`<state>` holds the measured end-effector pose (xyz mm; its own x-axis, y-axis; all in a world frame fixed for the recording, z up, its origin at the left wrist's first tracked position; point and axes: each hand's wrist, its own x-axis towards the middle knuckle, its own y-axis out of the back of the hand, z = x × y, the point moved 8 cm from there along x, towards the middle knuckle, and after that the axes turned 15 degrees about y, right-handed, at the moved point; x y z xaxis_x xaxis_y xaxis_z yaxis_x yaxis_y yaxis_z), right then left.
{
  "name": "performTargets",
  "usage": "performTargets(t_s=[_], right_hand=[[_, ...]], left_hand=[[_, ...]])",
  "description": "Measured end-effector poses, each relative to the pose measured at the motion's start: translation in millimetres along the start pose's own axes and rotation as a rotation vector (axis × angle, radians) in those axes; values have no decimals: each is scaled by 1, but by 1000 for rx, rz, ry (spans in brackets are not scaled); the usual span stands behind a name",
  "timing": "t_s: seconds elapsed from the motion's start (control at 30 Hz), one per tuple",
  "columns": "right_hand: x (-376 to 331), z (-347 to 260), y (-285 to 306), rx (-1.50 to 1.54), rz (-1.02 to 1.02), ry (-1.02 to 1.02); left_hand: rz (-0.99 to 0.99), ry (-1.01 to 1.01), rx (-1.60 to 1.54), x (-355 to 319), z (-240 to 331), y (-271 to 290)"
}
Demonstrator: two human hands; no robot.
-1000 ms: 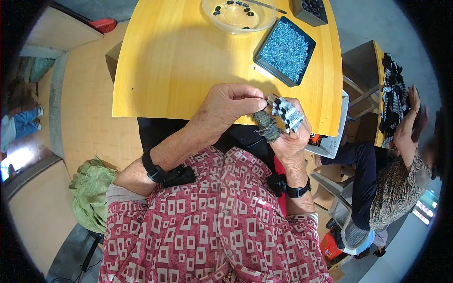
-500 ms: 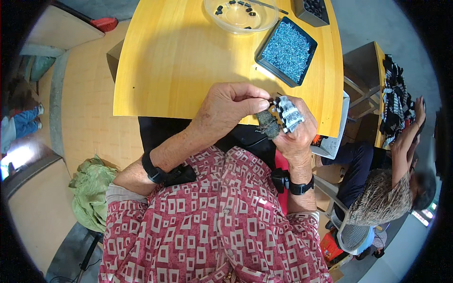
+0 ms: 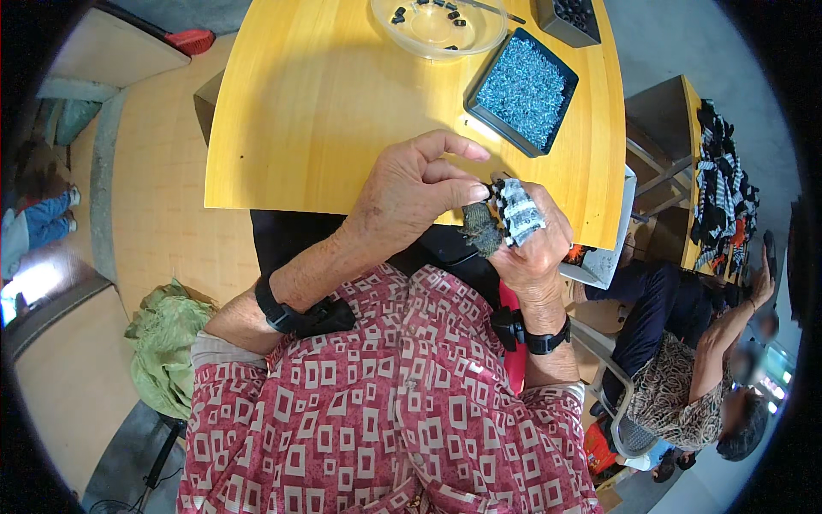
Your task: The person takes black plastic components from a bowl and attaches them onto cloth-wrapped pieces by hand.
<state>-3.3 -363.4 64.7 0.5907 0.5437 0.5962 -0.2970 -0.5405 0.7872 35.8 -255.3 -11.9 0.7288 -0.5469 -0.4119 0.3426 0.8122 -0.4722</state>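
Note:
Just off the table's front edge, my two hands meet. My right hand [image 3: 539, 244] is closed around a small black-and-white striped fabric piece [image 3: 520, 212]. A dark grey-green, rough-textured wrap [image 3: 481, 224] sits beside the striped piece, seemingly around the right thumb. My left hand [image 3: 407, 184] has its thumb and a bent finger pressed together at the dark end of this work, while the index finger is lifted and stretched out. Whatever lies between the left fingertips is too small to make out.
On the yellow table [image 3: 308, 111] stand a black tray of shiny blue bits [image 3: 524, 92], a clear round bowl [image 3: 419, 44] with several small black pieces, and a grey box [image 3: 569, 19] of dark parts. At right, a seated person [image 3: 685, 377] is by another table with striped pieces [image 3: 719, 188].
My left index finger has lifted away from the thumb and straightened. The striped piece has shifted slightly in my right hand. The person at right has lowered an arm and leaned back.

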Motion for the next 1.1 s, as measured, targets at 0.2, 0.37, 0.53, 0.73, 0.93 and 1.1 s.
performTargets(t_s=[0.2, 0.37, 0.53, 0.73, 0.93, 1.1], right_hand=[[-1, -4, -11, -7, 16, 2], [6, -1, -5, -2, 22, 18], [11, 15, 26, -113, 100, -62], [18, 10, 23, -46, 145, -10], [32, 0, 18, 23, 91, 98], [23, 5, 12, 72, 98, 84]], left_hand=[[-38, 42, -81, 4, -2, 4], [44, 82, 161, -9, 14, 1], [530, -397, 143, -50, 71, 67], [342, -171, 151, -32, 43, 41], [62, -85, 137, -14, 30, 1], [58, -29, 109, -8, 23, 1]])
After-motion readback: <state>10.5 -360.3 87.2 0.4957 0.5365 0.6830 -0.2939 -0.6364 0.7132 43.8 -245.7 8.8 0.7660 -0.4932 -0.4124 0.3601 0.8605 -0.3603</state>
